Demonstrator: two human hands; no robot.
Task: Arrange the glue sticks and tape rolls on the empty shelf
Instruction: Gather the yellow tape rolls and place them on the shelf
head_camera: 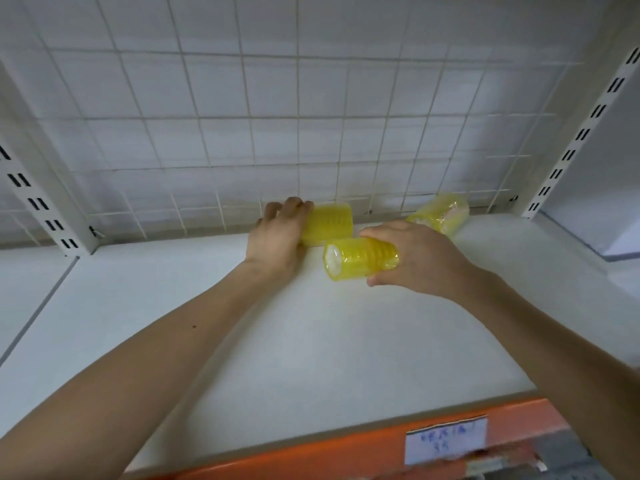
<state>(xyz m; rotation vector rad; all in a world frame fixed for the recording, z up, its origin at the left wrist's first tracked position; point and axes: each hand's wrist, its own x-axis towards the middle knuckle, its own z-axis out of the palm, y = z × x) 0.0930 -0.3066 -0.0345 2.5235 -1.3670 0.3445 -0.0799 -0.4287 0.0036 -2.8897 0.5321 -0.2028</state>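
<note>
Three yellow shrink-wrapped packs of tape rolls lie on the white shelf (277, 341), all toward its rear. The left hand (277, 233) curls its fingers over the left end of the back pack (329, 221), which lies on its side close against the wire grid (298, 133). The right hand (415, 258) grips the front pack (360, 259) around its right end, thumb on the near side and fingers over the top. This pack lies sideways just in front of the back pack; whether the two touch cannot be told. The third pack (440, 214) lies skewed farther right, by the grid, apart from both hands. No glue sticks show.

The step in hand looks like lining the front pack up against the back one. To do it well, the left hand should steady the back pack, since these cylinders will likely roll on the smooth board. The right hand should set the front pack parallel to it, ends level, and press it snug before letting go. The third pack probably wants turning to match and sliding left to join the row. Room toward the orange front edge (311, 459) should be left for the glue sticks.
</note>
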